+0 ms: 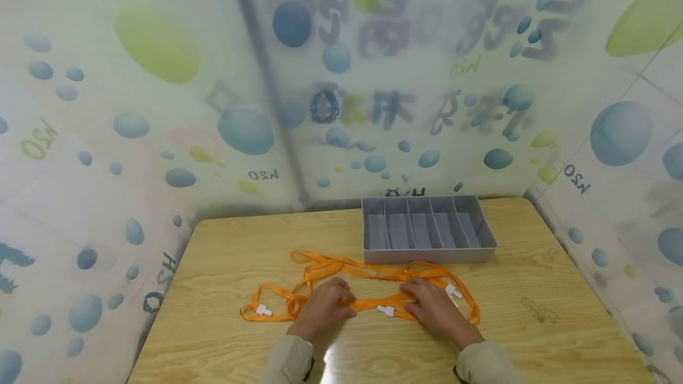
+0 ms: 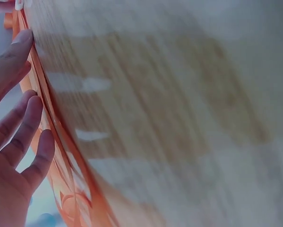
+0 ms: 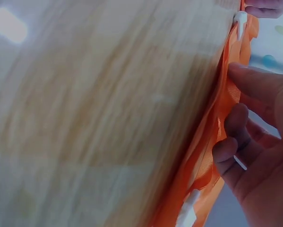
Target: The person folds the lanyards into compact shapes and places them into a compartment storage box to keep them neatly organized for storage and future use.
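Several orange lanyards [image 1: 368,304] with white plastic clips [image 1: 386,311] lie in a loose tangle on the table. My left hand [image 1: 323,306] rests at the left-middle part of the straps. In the left wrist view its fingers [image 2: 23,127] are spread and loosely bent, touching the orange band. My right hand [image 1: 434,307] lies over the right part of the tangle, beside another white clip [image 1: 453,291]. The right wrist view has its thumb and bent fingers [image 3: 235,120] against the straps, without a visible firm grip. Loops extend beyond both hands.
A grey tray [image 1: 429,256] with several side-by-side compartments stands at the back of the wooden table [image 1: 240,242], behind the lanyards. Printed white sheeting [image 1: 331,194] with blue and green spots encloses the back and both sides.
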Motion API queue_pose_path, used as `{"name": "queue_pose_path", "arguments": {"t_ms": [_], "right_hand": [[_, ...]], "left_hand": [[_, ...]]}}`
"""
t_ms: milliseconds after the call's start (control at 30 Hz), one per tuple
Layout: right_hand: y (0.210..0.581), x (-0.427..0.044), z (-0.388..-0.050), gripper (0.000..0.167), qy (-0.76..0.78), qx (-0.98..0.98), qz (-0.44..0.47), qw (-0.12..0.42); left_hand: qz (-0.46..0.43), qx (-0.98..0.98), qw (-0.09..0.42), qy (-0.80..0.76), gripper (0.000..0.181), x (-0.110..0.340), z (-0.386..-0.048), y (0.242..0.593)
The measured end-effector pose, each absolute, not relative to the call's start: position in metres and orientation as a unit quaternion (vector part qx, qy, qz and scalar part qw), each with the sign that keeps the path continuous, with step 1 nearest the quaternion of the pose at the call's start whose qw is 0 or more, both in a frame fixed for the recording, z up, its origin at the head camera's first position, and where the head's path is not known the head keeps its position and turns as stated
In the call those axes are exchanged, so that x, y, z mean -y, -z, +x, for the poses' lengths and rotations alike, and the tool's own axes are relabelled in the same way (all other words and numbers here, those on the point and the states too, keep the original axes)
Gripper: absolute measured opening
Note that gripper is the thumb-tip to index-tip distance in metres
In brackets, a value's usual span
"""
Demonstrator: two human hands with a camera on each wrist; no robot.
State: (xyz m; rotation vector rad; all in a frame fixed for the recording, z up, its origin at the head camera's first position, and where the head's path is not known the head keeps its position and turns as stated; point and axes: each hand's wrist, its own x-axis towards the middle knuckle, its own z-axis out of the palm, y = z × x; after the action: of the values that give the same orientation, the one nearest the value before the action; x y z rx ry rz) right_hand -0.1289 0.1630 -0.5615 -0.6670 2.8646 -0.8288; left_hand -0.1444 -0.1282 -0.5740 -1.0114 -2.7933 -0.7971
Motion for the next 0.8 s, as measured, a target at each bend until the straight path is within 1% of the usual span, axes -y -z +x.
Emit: {"name": "queue_pose_path", "arguments": {"t_ms": [233, 433, 800], "right_hand": [[0.5655, -0.1633, -0.1293, 0.022, 0.261, -0.938, -0.224, 0.037], [0.5667, -0.1623, -0.1296, 0.019, 0.254, -0.941, -0.218, 0.037], [0.5679, -0.1620, -0.1288, 0.010, 0.255, -0.938, -0.234, -0.001]], "left_hand": [[-0.328, 0.910, 0.044, 0.252, 0.015, 0.1270, -0.1445, 0.5758], [-0.334, 0.908, 0.059, 0.246, 0.011, 0.1261, -0.1446, 0.5781], [-0.363, 0.900, 0.066, 0.232, 0.005, 0.1248, -0.1448, 0.5777]]}}
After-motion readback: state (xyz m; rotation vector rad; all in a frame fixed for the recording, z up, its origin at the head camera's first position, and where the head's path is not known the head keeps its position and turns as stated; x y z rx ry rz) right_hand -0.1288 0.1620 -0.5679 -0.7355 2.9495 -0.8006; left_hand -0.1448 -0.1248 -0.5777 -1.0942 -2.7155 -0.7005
